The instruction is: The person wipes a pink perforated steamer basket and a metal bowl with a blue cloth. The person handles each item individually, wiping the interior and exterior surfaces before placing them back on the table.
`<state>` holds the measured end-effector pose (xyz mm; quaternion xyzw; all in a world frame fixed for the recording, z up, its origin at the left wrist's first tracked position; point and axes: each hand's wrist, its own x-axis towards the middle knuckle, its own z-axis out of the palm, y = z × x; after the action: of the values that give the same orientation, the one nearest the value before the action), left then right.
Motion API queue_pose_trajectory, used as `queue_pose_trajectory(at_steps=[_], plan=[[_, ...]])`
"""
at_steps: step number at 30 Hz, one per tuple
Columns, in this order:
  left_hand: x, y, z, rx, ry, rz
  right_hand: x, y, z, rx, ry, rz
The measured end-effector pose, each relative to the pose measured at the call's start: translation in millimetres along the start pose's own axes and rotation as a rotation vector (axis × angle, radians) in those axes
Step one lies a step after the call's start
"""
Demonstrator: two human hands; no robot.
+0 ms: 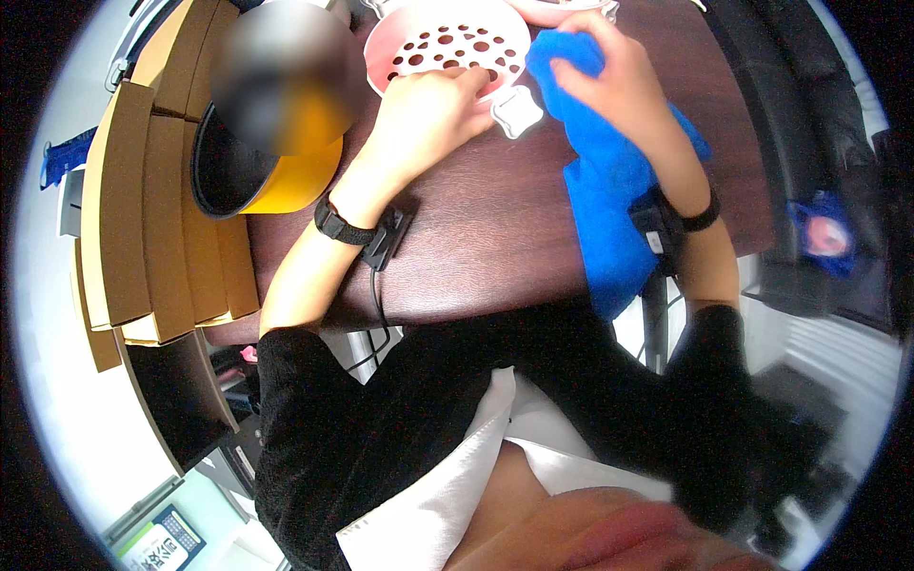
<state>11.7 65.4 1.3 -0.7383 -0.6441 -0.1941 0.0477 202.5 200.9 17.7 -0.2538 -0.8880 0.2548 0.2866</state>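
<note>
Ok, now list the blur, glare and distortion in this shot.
In the head view, wide-lens distortion bows the cardboard boxes and the near edge of the table; in the same head view, pale sheen lies on the tabletop, and the perforated basket is nearly washed out; also in the head view, a smeared patch covers whatever sits above the yellow bin.

Basket [379, 43] on table [476, 238], cloth [605, 190] at right

both forearms [314, 271] forward, left grip [430, 112] back-up, right grip [617, 84] in a pinch
</note>
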Motion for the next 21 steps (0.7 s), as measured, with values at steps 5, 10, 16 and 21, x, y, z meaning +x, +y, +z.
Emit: queue_pose_trajectory(at_steps=[5, 10, 16, 21], plan=[[-3, 1, 6, 0.084, 0.017, -0.018, -13, -16, 21, -0.099, -0.041, -0.341], [0, -2, 8, 0.115, 0.02, -0.032, -18, -20, 31, -0.206, -0.033, -0.366], [-1, -4, 9, 0.119, 0.032, -0.072, -26, -27, 30, -0.305, -0.104, -0.402], [0, -3, 9, 0.075, 0.037, -0.076, -29, -15, 25, -0.304, -0.316, -0.374]])
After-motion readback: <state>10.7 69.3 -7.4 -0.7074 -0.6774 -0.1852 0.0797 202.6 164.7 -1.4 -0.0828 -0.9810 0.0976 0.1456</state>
